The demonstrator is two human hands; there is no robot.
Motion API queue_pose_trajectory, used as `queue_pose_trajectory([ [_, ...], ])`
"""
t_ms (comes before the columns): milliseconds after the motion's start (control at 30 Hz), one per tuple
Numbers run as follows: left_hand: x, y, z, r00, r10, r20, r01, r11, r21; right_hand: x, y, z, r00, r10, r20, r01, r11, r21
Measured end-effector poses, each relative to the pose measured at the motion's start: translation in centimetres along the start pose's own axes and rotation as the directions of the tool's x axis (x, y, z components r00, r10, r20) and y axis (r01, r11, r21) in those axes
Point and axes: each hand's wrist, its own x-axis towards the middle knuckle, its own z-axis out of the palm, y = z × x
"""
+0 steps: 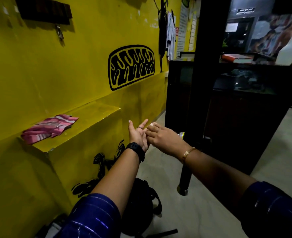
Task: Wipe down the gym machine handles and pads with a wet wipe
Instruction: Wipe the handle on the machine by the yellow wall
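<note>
Both my hands are stretched out in front of me at mid-frame and touch each other. My left hand (138, 134) is palm up with its fingers straight; it wears a ring, and a black watch sits on the wrist. My right hand (160, 136) lies palm down, its fingertips on the left hand's fingers. A small pale bit, perhaps a wet wipe (152, 124), shows at the right fingertips; I cannot tell whether it is pinched. No gym machine handle or pad is in view.
A yellow wall with black artwork fills the left. On its yellow ledge (97, 117) lies a pink striped cloth (50, 127). A black backpack (140, 206) sits on the floor below my arms. A dark counter (236, 103) with a white bottle (289, 52) stands at right.
</note>
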Motion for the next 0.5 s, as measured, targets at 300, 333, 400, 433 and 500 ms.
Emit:
queue_pose_trajectory([
  [300,-0.5,-0.4,2.0,0.999,0.009,0.054,-0.014,0.995,0.101,-2.9,-3.0,-0.1,0.86,0.51,-0.017,-0.502,0.84,-0.205],
  [333,-0.6,-0.5,2.1,0.999,0.005,0.053,-0.01,0.994,0.113,-3.1,-3.4,-0.7,0.825,0.565,-0.009,-0.55,0.799,-0.241],
  [400,-0.7,-0.4,2.3,0.999,-0.004,0.05,-0.002,0.993,0.121,-3.5,-4.0,-2.0,0.758,0.651,0.045,-0.603,0.725,-0.333],
  [433,-0.8,-0.3,2.3,0.999,-0.003,0.046,-0.002,0.993,0.122,-3.6,-4.2,-2.4,0.74,0.665,0.099,-0.597,0.718,-0.357],
  [500,-0.9,-0.4,2.4,0.999,-0.009,0.046,0.003,0.993,0.118,-3.6,-4.4,-3.4,0.715,0.668,0.206,-0.591,0.735,-0.331],
])
